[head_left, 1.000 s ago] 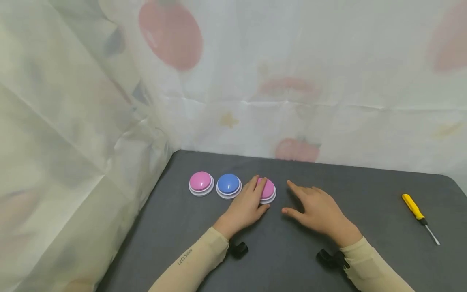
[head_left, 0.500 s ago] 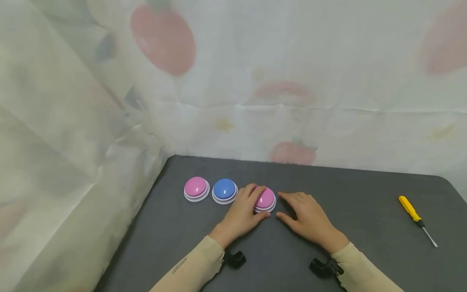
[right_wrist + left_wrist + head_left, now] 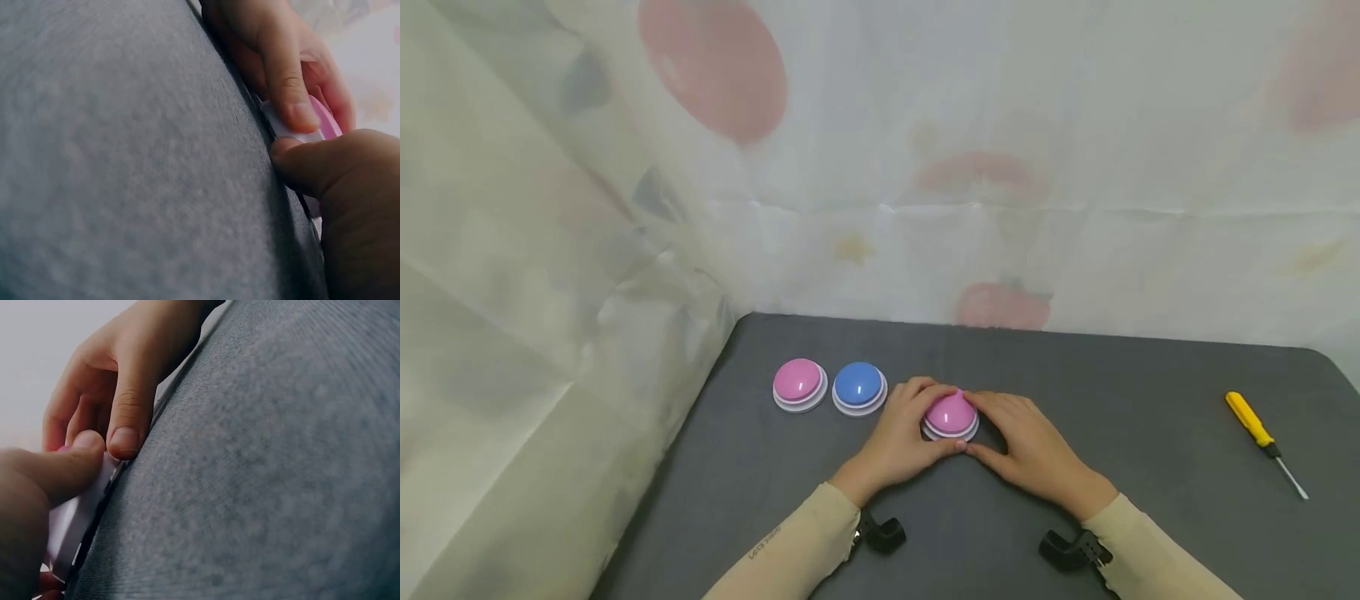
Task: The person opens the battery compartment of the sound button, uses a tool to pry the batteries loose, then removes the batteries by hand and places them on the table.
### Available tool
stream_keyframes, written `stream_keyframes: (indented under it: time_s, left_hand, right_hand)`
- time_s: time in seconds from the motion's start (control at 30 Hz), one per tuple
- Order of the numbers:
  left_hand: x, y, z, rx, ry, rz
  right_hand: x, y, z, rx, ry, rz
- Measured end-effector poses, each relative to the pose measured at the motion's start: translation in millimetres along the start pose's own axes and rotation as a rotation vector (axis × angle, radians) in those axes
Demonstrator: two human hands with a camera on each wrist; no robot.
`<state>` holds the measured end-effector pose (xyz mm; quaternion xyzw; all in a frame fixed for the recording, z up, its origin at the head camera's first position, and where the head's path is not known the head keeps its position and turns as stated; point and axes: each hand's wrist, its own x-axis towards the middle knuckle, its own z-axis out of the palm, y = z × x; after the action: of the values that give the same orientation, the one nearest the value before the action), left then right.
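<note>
In the head view, both hands close round a pink dome push button on a white round base. My left hand grips its left side, thumb along the near edge and fingers reaching to the far side. From the right, my right hand curves round it the same way, and the thumb tips meet at the front. The left wrist view has the left thumb against the white base. In the right wrist view the right thumb presses that base too. Part of the base is hidden by the fingers.
Left of the hands, a blue push button and another pink push button sit side by side. A yellow-handled screwdriver lies far right on the dark grey table. Printed curtains border its back and left.
My right hand has moved left onto the pink button beside the left hand. That button has shifted slightly right, away from the blue one. The head view has tilted a little.
</note>
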<state>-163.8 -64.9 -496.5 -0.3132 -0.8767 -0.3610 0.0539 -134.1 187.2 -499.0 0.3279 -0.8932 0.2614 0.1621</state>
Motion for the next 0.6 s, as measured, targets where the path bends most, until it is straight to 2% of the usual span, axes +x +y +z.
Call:
stream_keyframes:
  time_s: [0.17,0.3,0.47,0.6]
  left_hand:
    - [2.6,-0.7,-2.1,-0.054,-0.006,0.013]
    - [3.3,-0.1,-3.2,-0.113,-0.024,0.0]
    - [0.8,2.9,-4.4,-0.194,-0.058,-0.022]
    - [-0.1,4.9,-4.7,-0.214,-0.046,0.008]
  right_hand:
    - [1.1,-1.7,-1.3,0.026,0.004,-0.022]
    - [1.0,-1.9,-1.9,0.083,0.02,-0.059]
    - [-0.8,-2.2,-2.2,0.092,0.087,-0.098]
    - [-1.9,-3.8,-2.4,0.109,0.138,-0.098]
